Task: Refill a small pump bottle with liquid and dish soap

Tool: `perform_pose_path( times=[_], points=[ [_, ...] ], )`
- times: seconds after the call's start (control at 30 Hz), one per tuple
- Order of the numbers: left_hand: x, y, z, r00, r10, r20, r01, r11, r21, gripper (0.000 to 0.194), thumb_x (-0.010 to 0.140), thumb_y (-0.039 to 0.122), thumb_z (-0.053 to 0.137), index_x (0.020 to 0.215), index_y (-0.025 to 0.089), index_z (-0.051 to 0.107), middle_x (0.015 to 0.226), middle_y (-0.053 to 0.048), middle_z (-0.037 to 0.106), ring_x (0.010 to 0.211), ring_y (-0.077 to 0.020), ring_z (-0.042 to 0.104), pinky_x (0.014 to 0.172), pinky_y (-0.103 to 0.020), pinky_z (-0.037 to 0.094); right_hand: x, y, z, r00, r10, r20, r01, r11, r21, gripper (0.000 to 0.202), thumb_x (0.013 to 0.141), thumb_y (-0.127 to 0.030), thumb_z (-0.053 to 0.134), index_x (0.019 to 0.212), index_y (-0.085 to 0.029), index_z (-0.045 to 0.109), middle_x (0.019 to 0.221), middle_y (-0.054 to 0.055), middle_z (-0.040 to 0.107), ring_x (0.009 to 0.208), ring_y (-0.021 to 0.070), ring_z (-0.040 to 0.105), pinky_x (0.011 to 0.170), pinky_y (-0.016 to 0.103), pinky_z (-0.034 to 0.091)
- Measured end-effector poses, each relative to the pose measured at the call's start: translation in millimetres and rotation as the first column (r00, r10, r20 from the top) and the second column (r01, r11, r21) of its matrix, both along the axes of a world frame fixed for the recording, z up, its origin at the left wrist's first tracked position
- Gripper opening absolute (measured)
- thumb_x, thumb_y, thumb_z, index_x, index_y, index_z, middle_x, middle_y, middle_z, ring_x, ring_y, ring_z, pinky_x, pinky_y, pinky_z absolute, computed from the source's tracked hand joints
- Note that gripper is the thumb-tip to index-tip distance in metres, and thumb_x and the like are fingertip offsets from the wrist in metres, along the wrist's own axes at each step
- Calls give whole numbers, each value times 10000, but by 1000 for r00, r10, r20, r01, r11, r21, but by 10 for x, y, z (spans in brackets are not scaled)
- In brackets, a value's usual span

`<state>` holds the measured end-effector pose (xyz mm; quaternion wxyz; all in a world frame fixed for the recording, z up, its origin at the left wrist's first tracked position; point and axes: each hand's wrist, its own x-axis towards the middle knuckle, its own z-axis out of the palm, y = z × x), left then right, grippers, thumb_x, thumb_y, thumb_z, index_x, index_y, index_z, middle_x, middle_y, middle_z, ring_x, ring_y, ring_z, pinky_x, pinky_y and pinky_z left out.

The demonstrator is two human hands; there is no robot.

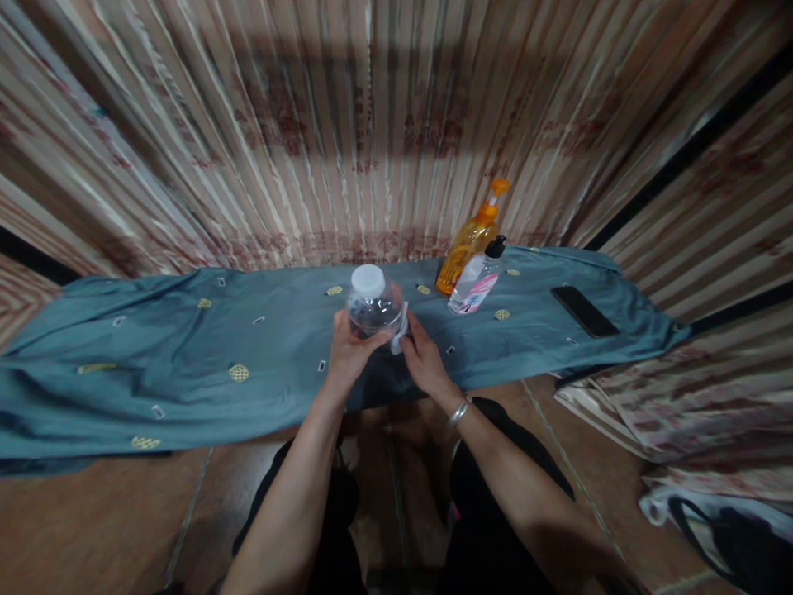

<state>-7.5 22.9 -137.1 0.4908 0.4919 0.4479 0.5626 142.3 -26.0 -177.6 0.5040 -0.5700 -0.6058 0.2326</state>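
A clear plastic jar (375,309) with a white lid stands upright over the near middle of the cloth-covered surface. My left hand (354,347) is wrapped round its left and near side, with the thumb across the front. Pressed against the jar's right side is a white cloth or tissue (401,332), pinched in the fingers of my right hand (424,359). The right fingertips are partly hidden behind the white piece. I cannot tell whether the jar's base rests on the surface.
An orange pump bottle (466,248) and a clear pump bottle (476,285) with a black top stand right of the jar. Farther right lies a black phone (585,311). The blue-green cloth (278,330) covers the long narrow surface. Striped curtains (384,124) hang behind and at both sides.
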Motion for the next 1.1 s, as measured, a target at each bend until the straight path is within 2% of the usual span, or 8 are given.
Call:
perform_pose_path(
  times=[0.1, 0.27, 0.37, 0.53, 0.63, 0.73, 0.9, 1.1],
  points=[
    [18, 16, -3, 999, 32, -41, -31, 999, 17, 727, 406, 387, 1017, 1053, 246, 718, 1145, -60, 698, 1095, -289, 687, 933, -401, 579, -32, -62, 61, 1000, -8, -7, 8, 1000, -15, 662, 1001, -265, 486, 1657, -189, 453, 1615, 133, 616, 1488, 284, 596, 1275, 496, 454],
    [122, -34, 49, 989, -55, 138, 53, 998, 21, 663, 485, 321, 999, 1078, 229, 718, 1084, -45, 796, 1001, -244, 732, 971, -392, 569, -108, -182, 191, 992, -2, 125, -15, 991, 136, 684, 1071, -320, 467, 1716, -156, 308, 1736, 172, 451, 1619, 268, 431, 1347, 507, 348],
    [154, -37, 108, 966, -94, 242, 96, 995, 3, 532, 480, 249, 986, 963, 222, 764, 997, -23, 818, 917, -213, 744, 941, -359, 574, -117, -170, 106, 968, 18, 251, -56, 988, 143, 684, 1082, -297, 421, 1724, -122, 262, 1749, 217, 404, 1652, 288, 365, 1364, 566, 303],
    [15, -1, 217, 910, 29, 414, 25, 992, -124, 434, 478, 298, 971, 828, 205, 731, 812, 26, 782, 738, -152, 706, 748, -281, 567, -29, -91, -66, 954, 59, 292, -80, 995, 60, 678, 1040, -250, 448, 1700, -142, 342, 1733, 200, 432, 1636, 292, 382, 1371, 578, 285],
    [-102, 7, 243, 883, 74, 463, 34, 974, -222, 516, 446, 360, 990, 842, 196, 703, 758, 37, 756, 660, -141, 679, 651, -270, 550, 87, -44, -21, 988, 68, 137, -70, 998, 7, 653, 1009, -301, 509, 1647, -172, 458, 1694, 162, 506, 1598, 290, 444, 1360, 541, 307],
    [-145, 6, 226, 852, 61, 520, 87, 962, -257, 561, 438, 397, 999, 858, 202, 681, 752, 41, 746, 655, -140, 679, 641, -272, 563, 204, 44, 76, 983, 28, -182, -40, 997, -64, 612, 957, -371, 583, 1547, -206, 583, 1624, 108, 602, 1535, 287, 527, 1345, 509, 327],
    [-119, -3, 206, 814, 24, 581, 157, 953, -259, 510, 524, 407, 969, 876, 224, 650, 736, 55, 730, 654, -145, 691, 625, -280, 605, 268, 224, 164, 662, -89, -744, -142, 960, -242, 363, 955, -409, 596, 1254, -247, 723, 1345, 31, 784, 1353, 227, 681, 1224, 401, 497],
    [-145, 10, 255, 786, 42, 617, 165, 947, -275, 527, 555, 480, 942, 919, 233, 652, 804, 29, 765, 727, -188, 738, 691, -343, 653, 124, 129, 146, 485, -185, -855, -373, 840, -394, 340, 1067, -435, 465, 1237, -233, 679, 1072, 53, 836, 1044, 243, 808, 904, 447, 694]
  ],
)
